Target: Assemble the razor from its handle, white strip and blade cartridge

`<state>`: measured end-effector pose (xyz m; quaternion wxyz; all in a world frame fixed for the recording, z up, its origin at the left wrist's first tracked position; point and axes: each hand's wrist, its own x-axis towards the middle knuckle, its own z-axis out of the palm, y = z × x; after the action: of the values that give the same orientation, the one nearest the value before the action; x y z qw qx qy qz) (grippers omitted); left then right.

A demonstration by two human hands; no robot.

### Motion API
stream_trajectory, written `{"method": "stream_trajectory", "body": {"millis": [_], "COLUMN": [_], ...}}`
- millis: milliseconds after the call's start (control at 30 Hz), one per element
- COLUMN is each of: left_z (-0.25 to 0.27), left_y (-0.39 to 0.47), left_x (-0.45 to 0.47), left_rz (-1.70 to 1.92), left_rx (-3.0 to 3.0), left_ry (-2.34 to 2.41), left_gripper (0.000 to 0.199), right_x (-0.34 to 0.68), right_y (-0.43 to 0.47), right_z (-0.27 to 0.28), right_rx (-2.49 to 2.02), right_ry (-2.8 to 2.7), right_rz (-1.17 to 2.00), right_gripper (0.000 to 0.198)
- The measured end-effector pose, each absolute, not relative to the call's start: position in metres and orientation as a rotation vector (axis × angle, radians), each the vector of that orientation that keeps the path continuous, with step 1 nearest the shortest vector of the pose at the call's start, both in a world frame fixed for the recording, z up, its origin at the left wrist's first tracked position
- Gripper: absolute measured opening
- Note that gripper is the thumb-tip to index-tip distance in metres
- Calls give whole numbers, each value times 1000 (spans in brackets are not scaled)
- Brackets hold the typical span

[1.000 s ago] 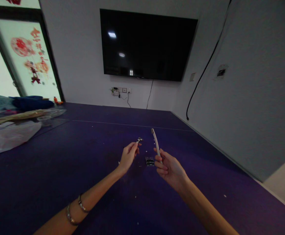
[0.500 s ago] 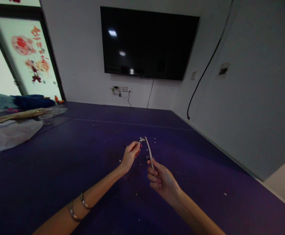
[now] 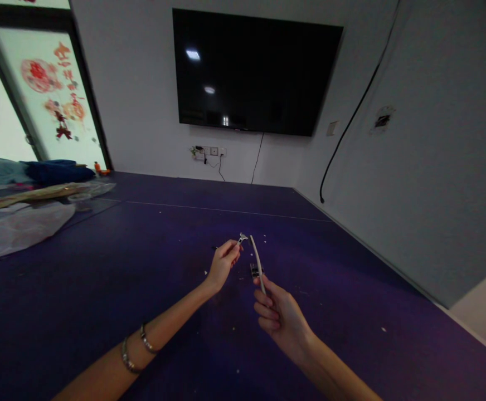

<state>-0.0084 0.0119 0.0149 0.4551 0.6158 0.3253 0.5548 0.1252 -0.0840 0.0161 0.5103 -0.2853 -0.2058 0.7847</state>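
Held out in front of me, my left hand (image 3: 223,266) is closed around a small silver tool (image 3: 242,239) whose jawed head looks like an adjustable wrench. A dark end pokes out behind the fingers. My right hand (image 3: 280,309) grips the lower part of a thin, pale, slightly curved strip (image 3: 256,255) that points upward. Its upper tip is close to the tool's head, with a narrow gap showing between them. Just behind the right fingers is a small dark and silver item (image 3: 253,270), partly covered by the strip; its kind is unclear.
Pale scraps dot the dark purple surface (image 3: 142,312). At left lie clear plastic sheeting (image 3: 25,228), a long yellowish bundle (image 3: 38,195) and blue cloth (image 3: 59,172). A television (image 3: 255,72) hangs on the far wall; a black cable (image 3: 354,111) dangles down the right wall.
The strip has shifted slightly right and down with my right hand, widening the gap to the tool. More of the small dark and silver item shows. My left hand has barely moved.
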Motion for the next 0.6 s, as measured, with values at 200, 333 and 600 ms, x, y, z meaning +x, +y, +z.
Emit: {"method": "stream_trajectory", "body": {"millis": [200,333,600], "left_z": [12,12,13], "left_y": [12,12,13], "left_x": [-9,-9,-9], "left_rz": [1326,1323,1310], "left_rx": [1531,1534,1530], "left_ry": [766,753,767], "left_gripper": [28,28,28], "right_x": [127,126,128], "right_y": [-84,-85,-84], "right_z": [18,19,18], "right_rx": [-666,-689,-657], "right_ry": [-509,-509,-494], "right_rz": [1866,1885,1869], "right_gripper": [17,17,17]}}
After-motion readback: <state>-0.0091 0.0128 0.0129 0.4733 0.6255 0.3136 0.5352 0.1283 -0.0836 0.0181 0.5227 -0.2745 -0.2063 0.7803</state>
